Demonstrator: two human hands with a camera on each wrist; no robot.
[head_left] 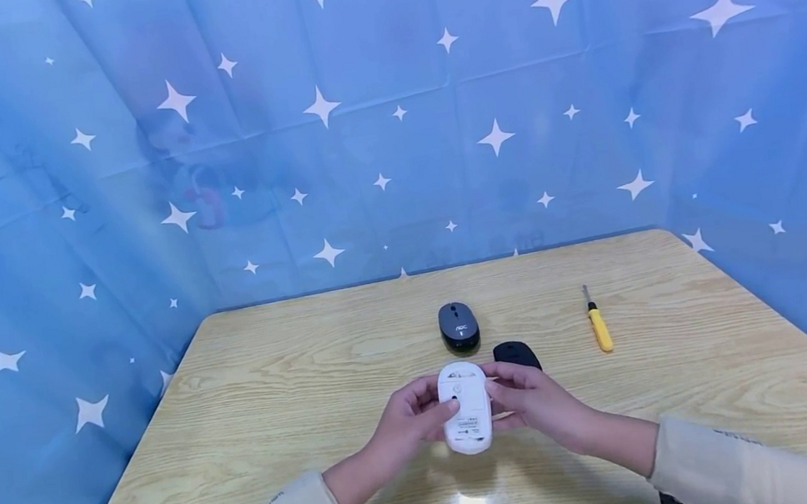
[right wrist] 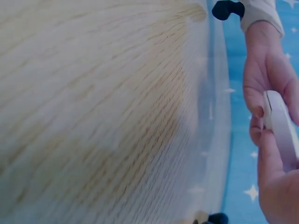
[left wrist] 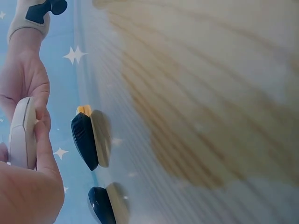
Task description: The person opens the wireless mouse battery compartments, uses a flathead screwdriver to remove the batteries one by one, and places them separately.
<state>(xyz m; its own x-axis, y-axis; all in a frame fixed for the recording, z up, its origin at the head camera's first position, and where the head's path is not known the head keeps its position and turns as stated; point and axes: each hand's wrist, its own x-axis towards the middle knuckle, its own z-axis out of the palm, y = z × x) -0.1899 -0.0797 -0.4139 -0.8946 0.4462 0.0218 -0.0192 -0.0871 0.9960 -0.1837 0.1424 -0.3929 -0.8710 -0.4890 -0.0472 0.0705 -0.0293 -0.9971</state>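
Note:
Both hands hold a white computer mouse (head_left: 466, 412) above the table, its underside with label and sensor turned up toward the head camera. My left hand (head_left: 409, 418) grips its left side, the thumb lying across the underside near the sensor. On the right edge, my right hand (head_left: 539, 405) grips it with the thumb near the upper part and fingers behind. In the left wrist view the white mouse (left wrist: 22, 135) shows edge-on between the hands. A black mouse (head_left: 516, 353) lies on the table just beyond the right hand, partly covered by it.
A dark grey mouse (head_left: 459, 327) marked AOC sits farther back on the wooden table (head_left: 297, 366). To the right lies a screwdriver (head_left: 599, 327) with a yellow handle, its tip pointing away. A blue curtain (head_left: 390, 144) with white stars hangs behind the table.

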